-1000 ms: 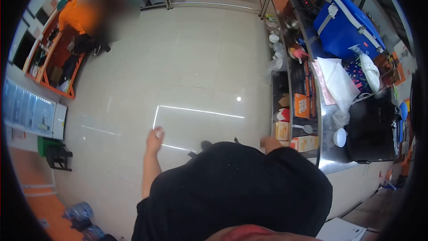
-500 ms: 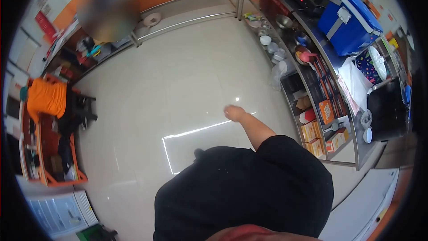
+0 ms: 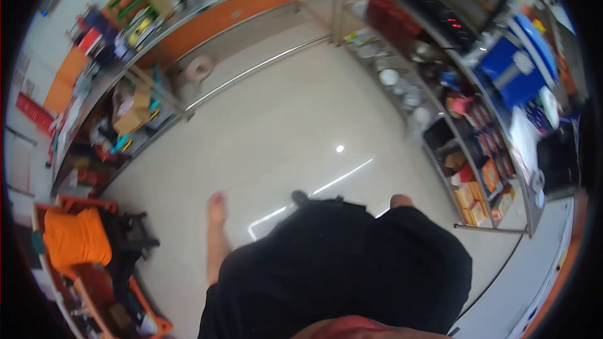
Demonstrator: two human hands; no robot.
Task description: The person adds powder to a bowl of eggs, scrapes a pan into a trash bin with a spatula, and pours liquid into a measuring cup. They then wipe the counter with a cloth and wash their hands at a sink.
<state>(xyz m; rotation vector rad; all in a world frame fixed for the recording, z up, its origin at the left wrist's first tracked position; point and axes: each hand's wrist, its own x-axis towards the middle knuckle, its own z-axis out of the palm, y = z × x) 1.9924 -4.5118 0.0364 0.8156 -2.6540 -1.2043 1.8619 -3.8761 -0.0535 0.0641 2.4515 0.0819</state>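
Observation:
My left hand (image 3: 217,204) hangs low over the shiny tiled floor (image 3: 276,116), on the left side of my body. Its fingers are smeared by motion, and no object shows in it. Of my right arm (image 3: 401,201), only a small patch of skin appears past the black sleeve; the right hand itself is hidden behind it. The dark tip of a shoe (image 3: 299,197) pokes out ahead of my black shirt (image 3: 326,257).
Along the right runs a metal shelf unit (image 3: 529,223) holding bowls, boxes and a blue cooler (image 3: 518,72). A steel workbench (image 3: 188,115) lines the far left. Nearer, an orange bundle (image 3: 75,238) sits by a black stool (image 3: 139,232). A white surface (image 3: 521,276) borders the lower right.
The view has turned and moved forward. My left hand has come into sight, while my right hand has swung back out of sight. The blurred round patch at upper left is gone.

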